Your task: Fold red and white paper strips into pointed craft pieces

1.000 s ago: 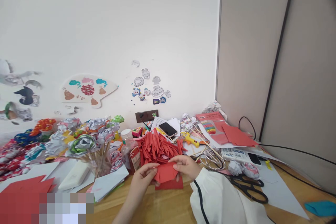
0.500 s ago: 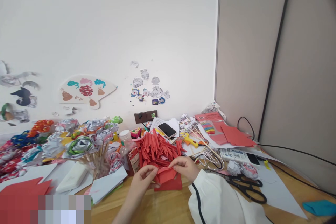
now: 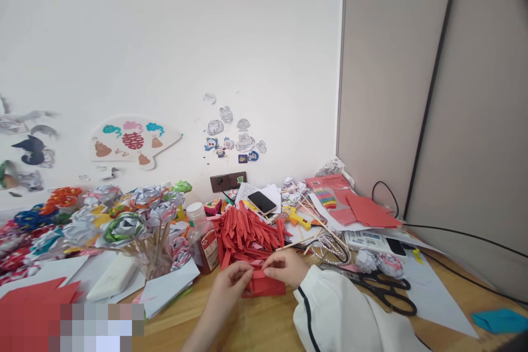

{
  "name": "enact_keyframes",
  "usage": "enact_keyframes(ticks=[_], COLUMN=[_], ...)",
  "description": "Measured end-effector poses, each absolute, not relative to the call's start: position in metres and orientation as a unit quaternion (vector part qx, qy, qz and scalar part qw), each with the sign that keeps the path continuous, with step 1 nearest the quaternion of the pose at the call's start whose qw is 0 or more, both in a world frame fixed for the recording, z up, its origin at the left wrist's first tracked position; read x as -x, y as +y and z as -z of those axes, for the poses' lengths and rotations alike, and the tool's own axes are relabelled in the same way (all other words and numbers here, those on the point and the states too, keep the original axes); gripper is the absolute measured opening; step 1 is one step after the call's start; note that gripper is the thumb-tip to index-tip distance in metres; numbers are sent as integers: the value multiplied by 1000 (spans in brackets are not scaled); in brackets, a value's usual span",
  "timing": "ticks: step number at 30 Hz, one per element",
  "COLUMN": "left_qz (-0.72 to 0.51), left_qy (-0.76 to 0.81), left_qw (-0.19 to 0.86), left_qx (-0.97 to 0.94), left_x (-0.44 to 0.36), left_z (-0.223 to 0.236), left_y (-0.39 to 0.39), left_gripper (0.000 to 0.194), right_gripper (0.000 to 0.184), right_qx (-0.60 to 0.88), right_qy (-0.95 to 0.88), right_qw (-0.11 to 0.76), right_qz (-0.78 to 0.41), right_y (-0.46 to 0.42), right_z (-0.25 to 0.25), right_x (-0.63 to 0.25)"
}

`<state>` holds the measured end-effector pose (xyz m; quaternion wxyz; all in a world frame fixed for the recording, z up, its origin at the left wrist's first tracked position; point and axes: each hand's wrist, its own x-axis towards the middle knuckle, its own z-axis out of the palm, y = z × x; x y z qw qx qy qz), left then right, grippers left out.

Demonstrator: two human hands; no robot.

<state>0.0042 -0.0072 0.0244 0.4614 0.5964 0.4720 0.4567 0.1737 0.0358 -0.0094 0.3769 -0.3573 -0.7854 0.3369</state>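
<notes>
Between my two hands is a small piece of red paper (image 3: 258, 274), pinched at both sides. My left hand (image 3: 231, 281) grips its left end with thumb and fingers. At its right end, my right hand (image 3: 287, 267) pinches it too, the arm in a white sleeve with a black stripe. Just below lies a flat red paper sheet (image 3: 266, 287) on the table, partly hidden by the fingers. Directly behind the hands rises a heap of folded red paper strips (image 3: 247, 234).
A bottle (image 3: 203, 242) stands left of the heap, by a cup of wooden sticks (image 3: 154, 250) and crumpled paper flowers (image 3: 124, 226). A phone (image 3: 262, 202) lies behind. To the right are a yellow glue gun (image 3: 297, 219), bead strings (image 3: 330, 247) and black scissors (image 3: 388, 291).
My hands have drawn closer together, and the red paper between them now shows as a narrower strip. The view has shifted slightly.
</notes>
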Motion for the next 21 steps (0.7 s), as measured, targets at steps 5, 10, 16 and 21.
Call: enact_keyframes(ticks=[5, 10, 16, 21], left_qz=[-419, -407, -383, -368], left_qy=[483, 487, 498, 503], left_qw=[493, 486, 423, 334], left_qx=[-590, -601, -653, -707], left_x=[-3, -1, -5, -5], left_z=[-17, -13, -18, -16], left_y=[-4, -2, -7, -8], left_gripper=[26, 25, 22, 25], right_gripper=[20, 20, 17, 18], right_qx=[376, 395, 402, 399], right_qy=[-788, -778, -769, -766], right_qw=[361, 362, 368, 376], right_qz=[-328, -329, -334, -335], right_y=[41, 41, 38, 33], right_z=[17, 17, 14, 12], right_x=[-173, -172, -169, -167])
